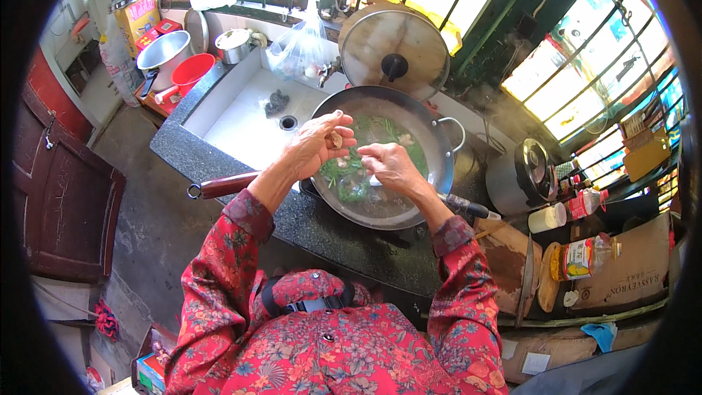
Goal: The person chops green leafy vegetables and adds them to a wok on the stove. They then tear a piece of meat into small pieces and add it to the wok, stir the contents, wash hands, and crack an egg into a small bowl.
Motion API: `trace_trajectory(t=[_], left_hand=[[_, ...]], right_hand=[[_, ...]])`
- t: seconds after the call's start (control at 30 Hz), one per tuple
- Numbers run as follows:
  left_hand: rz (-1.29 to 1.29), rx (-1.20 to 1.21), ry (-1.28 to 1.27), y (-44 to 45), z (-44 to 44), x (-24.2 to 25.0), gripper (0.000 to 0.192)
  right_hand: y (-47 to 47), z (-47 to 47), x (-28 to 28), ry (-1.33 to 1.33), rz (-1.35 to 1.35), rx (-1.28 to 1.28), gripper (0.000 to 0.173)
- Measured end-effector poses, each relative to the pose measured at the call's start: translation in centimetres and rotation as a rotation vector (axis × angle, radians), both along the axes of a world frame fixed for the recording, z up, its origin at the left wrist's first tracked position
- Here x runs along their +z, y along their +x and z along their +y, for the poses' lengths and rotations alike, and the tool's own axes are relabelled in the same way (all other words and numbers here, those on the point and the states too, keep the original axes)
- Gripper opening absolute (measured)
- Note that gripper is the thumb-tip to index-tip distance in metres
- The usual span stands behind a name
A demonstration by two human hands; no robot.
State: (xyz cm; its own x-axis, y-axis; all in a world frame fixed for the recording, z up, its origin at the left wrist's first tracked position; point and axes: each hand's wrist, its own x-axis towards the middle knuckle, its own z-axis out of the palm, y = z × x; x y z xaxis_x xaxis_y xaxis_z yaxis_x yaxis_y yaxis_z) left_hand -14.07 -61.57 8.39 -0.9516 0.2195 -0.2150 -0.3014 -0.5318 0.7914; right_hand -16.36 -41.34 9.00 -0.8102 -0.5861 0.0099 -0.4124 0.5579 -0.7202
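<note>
Steam rises from a large wok (433, 170) of water with leafy greens (359, 189) and pale brown pieces in it. Over its left side my left hand (323, 140) is turned palm up, with a small brown piece of food (335, 139) resting in its curled fingers. My right hand (388, 164) hovers over the middle of the wok, fingertips bent together near the left fingers; whether it pinches something cannot be seen. A utensil with a dark handle (469, 207) leans on the wok's right rim, partly hidden by my right wrist. The wok's brown handle (230, 184) points left beneath my left forearm.
A white sink (236, 112) holds a dark scrubber (277, 103). Behind the wok stands a glass lid (395, 44). To the right are a rice cooker (515, 181), a cleaver (525, 280) on a cutting board (502, 263), and an oil bottle (576, 259). A red basin (193, 69) stands left.
</note>
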Motion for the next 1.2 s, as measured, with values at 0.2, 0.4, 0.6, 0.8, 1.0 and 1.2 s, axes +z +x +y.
trace_trajectory(t=[0.2, 0.4, 0.6, 0.8, 1.0, 1.2], left_hand=[[-0.063, -0.075, 0.291, -0.7, 0.8, -0.4, 0.049], [-0.037, -0.189, 0.295, 0.2, 2.2, 1.1, 0.052], [0.190, 0.158, -0.414, 2.3, 1.2, 4.4, 0.047], [0.465, 0.401, -0.400, 6.5, -0.1, 8.1, 0.035], [0.567, 0.560, -0.361, 10.9, -2.3, 11.1, 0.030], [0.744, 0.702, -0.389, 12.9, -10.5, 11.5, 0.031]], right_hand=[[2.3, -1.2, 2.8, -0.249, 0.308, -0.057, 0.030], [0.7, -0.5, 2.2, -0.137, 0.405, -0.044, 0.020], [-1.6, 0.6, 1.8, -0.150, 0.211, -0.144, 0.013], [-3.6, 1.0, -0.1, -0.025, 0.224, -0.071, 0.014], [-5.8, -0.4, -2.1, 0.184, 0.211, -0.007, 0.027], [-7.0, -2.0, -3.7, 0.219, 0.128, -0.152, 0.033]])
